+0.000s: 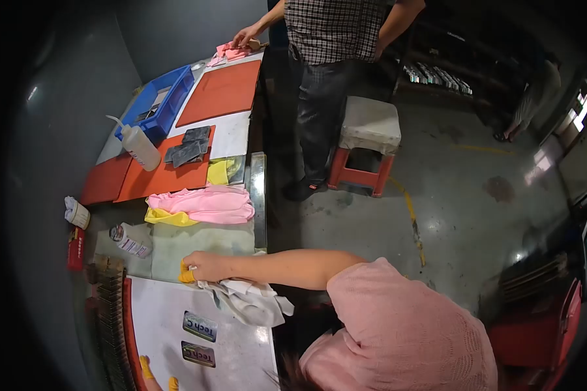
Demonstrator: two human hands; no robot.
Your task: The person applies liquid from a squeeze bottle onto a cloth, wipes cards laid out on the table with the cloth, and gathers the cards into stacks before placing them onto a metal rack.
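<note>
Left hand (152,384) cropped; right hand (207,267) partly hides cloth (253,304).

Right hand (205,267) gripping white cloth (251,303), left hand (154,383) at white board (244,355), two shiny labels (199,326)

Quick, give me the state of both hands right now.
Left hand: looks open, partly cut off by the frame; nothing visibly held.
Right hand: closed, apparently holding the white cloth.

two printed plates (199,326), one blue bin (182,93), one stool (370,124)
</note>
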